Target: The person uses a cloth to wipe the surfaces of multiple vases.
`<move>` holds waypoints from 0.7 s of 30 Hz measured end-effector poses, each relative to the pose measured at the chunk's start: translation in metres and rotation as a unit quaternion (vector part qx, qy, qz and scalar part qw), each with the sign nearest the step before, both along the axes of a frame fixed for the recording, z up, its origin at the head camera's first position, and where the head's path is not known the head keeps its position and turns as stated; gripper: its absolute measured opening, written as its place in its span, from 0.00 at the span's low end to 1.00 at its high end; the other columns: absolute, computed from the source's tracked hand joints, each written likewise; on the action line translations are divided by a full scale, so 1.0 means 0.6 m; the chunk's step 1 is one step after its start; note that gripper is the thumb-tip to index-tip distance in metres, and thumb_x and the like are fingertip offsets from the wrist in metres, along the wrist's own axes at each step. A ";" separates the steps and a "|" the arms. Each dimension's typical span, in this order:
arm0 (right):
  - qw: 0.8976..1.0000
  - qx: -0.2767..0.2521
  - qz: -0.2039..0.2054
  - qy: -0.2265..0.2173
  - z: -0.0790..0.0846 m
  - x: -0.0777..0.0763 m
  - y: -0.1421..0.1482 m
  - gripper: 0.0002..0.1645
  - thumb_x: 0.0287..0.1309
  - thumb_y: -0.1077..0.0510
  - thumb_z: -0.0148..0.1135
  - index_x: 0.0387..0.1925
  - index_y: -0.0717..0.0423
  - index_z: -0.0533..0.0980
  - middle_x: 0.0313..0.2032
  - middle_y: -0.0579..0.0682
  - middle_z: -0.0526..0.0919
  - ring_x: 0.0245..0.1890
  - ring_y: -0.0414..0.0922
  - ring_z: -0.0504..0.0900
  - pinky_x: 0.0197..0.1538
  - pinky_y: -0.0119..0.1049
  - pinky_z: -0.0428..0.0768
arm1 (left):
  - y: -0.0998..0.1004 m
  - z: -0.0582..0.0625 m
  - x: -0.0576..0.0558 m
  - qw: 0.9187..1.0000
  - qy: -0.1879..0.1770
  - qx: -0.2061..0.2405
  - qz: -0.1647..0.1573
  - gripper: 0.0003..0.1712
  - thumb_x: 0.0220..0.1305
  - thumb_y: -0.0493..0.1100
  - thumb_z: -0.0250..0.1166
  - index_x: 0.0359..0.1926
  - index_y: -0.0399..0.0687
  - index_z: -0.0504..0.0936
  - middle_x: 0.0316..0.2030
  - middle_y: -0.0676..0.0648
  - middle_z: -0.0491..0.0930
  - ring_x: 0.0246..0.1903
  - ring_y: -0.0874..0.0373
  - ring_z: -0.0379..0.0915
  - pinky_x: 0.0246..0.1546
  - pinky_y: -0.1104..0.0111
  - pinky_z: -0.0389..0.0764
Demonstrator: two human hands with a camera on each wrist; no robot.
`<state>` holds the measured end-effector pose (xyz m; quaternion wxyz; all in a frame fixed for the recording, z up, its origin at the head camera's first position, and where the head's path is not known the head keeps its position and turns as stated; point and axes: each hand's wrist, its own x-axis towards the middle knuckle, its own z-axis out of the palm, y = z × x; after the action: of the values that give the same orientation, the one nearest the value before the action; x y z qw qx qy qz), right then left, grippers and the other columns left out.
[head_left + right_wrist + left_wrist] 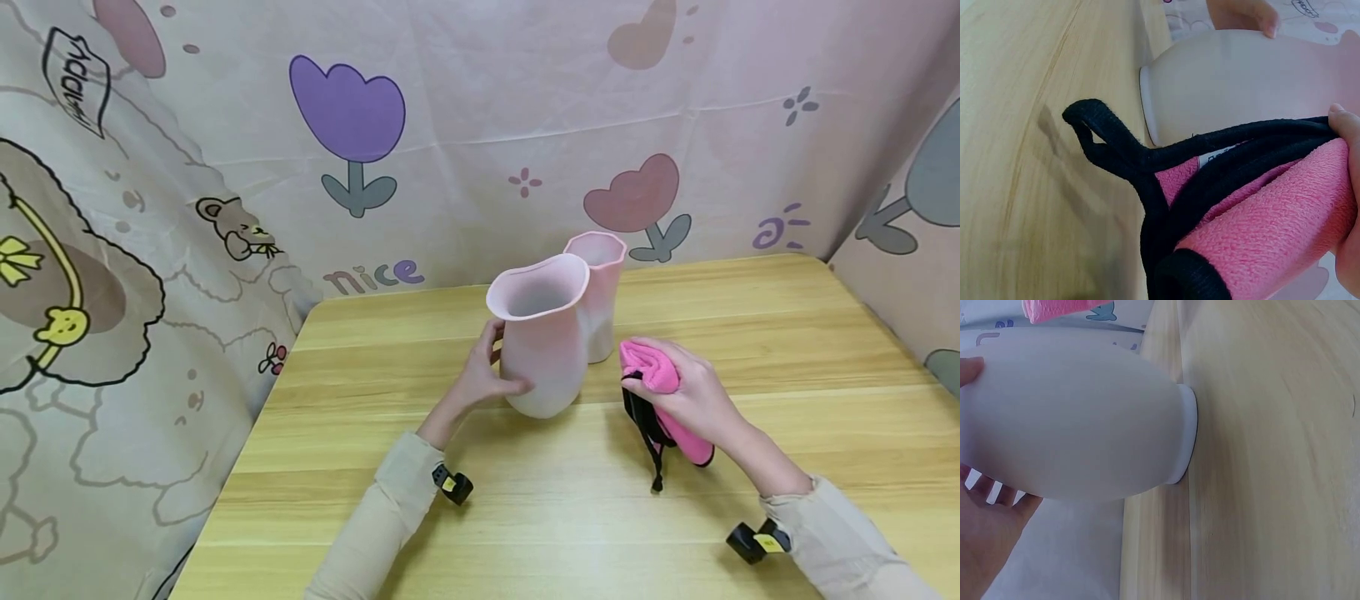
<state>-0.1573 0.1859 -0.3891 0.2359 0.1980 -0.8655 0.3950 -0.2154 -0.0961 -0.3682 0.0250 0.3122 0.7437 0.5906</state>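
Observation:
In the head view a pale pink-to-white vase [543, 358] with a wavy rim stands upright at mid-table. My left hand [480, 371] grips its left side, thumb in front and fingers behind. The left wrist view shows the vase's base [1188, 434] against the wood. My right hand [693, 392] holds a folded pink cloth [651, 367] with black edging, to the right of the vase and apart from it. A black loop [1107, 134] of the edging hangs from the cloth in the right wrist view, where a small white label [1213, 156] also shows.
Behind the gripped vase, to its right, stands a second pink-and-white vase [600, 308] with an angular rim, partly hidden. Both are on a light wooden table [337, 400]. A printed curtain [465, 108] hangs along the back and sides.

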 end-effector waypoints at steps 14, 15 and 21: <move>0.999 -0.003 -0.009 -0.039 0.015 -0.010 -0.001 0.30 0.43 0.58 0.71 0.52 0.59 0.73 0.46 0.57 0.80 0.44 0.51 0.78 0.46 0.17 0.70 | 0.006 0.005 0.010 1.000 -0.011 -0.020 0.021 0.46 0.39 0.30 0.72 0.60 0.37 0.58 0.58 0.38 0.63 0.57 0.45 0.59 0.56 0.51 0.66; 0.999 -0.006 -0.009 -0.040 0.020 -0.012 -0.001 0.31 0.44 0.58 0.71 0.52 0.59 0.73 0.46 0.57 0.79 0.45 0.51 0.78 0.47 0.17 0.70 | 0.006 0.004 0.010 0.999 -0.010 -0.020 0.025 0.46 0.39 0.30 0.72 0.60 0.37 0.58 0.58 0.39 0.64 0.57 0.45 0.59 0.56 0.51 0.66; 1.000 -0.013 -0.015 -0.024 0.066 -0.031 -0.007 0.32 0.43 0.58 0.71 0.53 0.59 0.72 0.47 0.56 0.79 0.46 0.50 0.78 0.48 0.23 0.74 | 0.005 0.000 0.014 0.999 0.008 -0.010 0.051 0.45 0.38 0.30 0.72 0.59 0.36 0.60 0.56 0.38 0.66 0.54 0.44 0.62 0.54 0.52 0.68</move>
<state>-0.1760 0.1817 -0.3498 0.2240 0.1723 -0.8685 0.4073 -0.2072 -0.0929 -0.3680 -0.0074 0.2785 0.7647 0.5810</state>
